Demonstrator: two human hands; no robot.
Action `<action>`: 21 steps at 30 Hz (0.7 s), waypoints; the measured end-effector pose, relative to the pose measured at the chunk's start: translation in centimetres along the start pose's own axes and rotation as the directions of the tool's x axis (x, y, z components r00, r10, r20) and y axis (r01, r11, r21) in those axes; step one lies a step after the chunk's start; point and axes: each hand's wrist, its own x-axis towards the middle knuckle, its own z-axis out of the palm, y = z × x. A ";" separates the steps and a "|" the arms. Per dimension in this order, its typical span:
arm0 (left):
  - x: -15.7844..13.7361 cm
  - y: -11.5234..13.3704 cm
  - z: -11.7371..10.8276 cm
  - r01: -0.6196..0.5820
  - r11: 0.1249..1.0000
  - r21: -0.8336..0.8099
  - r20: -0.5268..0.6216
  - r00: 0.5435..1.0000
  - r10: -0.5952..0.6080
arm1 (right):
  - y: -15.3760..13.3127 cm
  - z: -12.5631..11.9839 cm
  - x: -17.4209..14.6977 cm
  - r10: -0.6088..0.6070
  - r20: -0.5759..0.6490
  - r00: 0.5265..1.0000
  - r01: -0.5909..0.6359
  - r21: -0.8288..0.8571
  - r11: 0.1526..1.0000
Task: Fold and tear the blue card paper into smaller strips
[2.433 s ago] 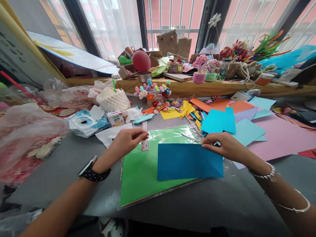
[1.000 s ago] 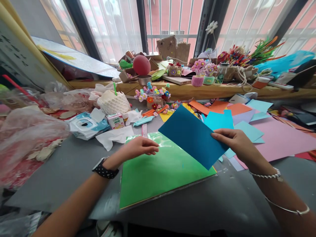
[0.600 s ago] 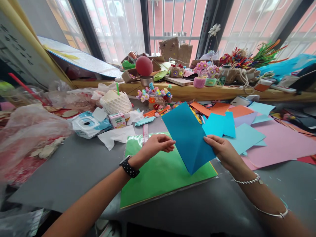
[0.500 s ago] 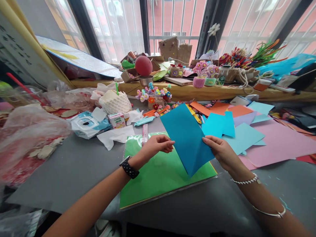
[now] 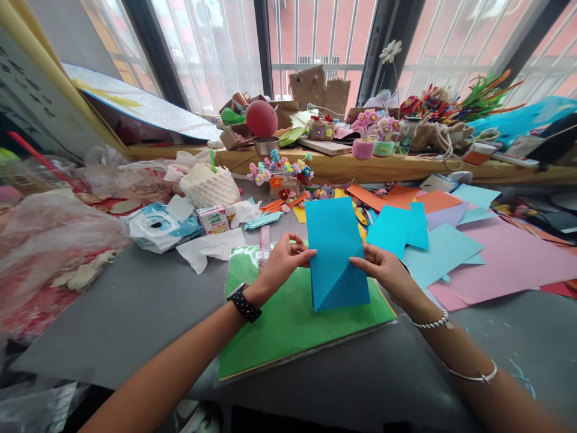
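A blue sheet of paper (image 5: 336,240) stands upright between my hands, with a diagonal crease or fold in its lower part. My left hand (image 5: 291,255) pinches its left edge, thumb in front and fingers partly behind. On the other side my right hand (image 5: 383,267) grips the right edge, its thumb lying on the front face. Beneath the sheet lies a green paper pack (image 5: 279,331) in a clear sleeve. A pink ruler (image 5: 264,240) pokes out at the pack's far edge, close to my left hand.
Light blue sheets (image 5: 444,252) and a large pink sheet (image 5: 509,258) spread to the right. At left are a wet-wipes pack (image 5: 160,225), a small carton (image 5: 213,220) and crumpled plastic bags (image 5: 58,240). Crocheted flowers (image 5: 282,171) stand behind, before a cluttered ledge (image 5: 189,153).
The blue sheet has turned from a slant to nearly upright. My left hand has closed on its left edge, and my right hand has shifted left with the sheet.
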 end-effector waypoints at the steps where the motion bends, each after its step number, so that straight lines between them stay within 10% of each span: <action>1: 0.1 -0.1 0.0 0.015 1.000 -0.007 -0.016 1.000 -0.015 | 0.2 0.2 0.2 -0.001 -0.001 1.000 0.001 0.060 0.998; 10: 0.4 -1.8 0.3 0.208 0.975 0.083 0.266 0.938 -0.222 | 1.9 0.5 0.9 0.038 -0.142 0.989 -0.027 0.076 0.997; 21: 0.4 -3.2 0.4 0.066 0.998 0.016 0.313 0.947 -0.067 | 2.1 0.9 0.8 0.029 -0.170 0.985 -0.002 0.161 0.987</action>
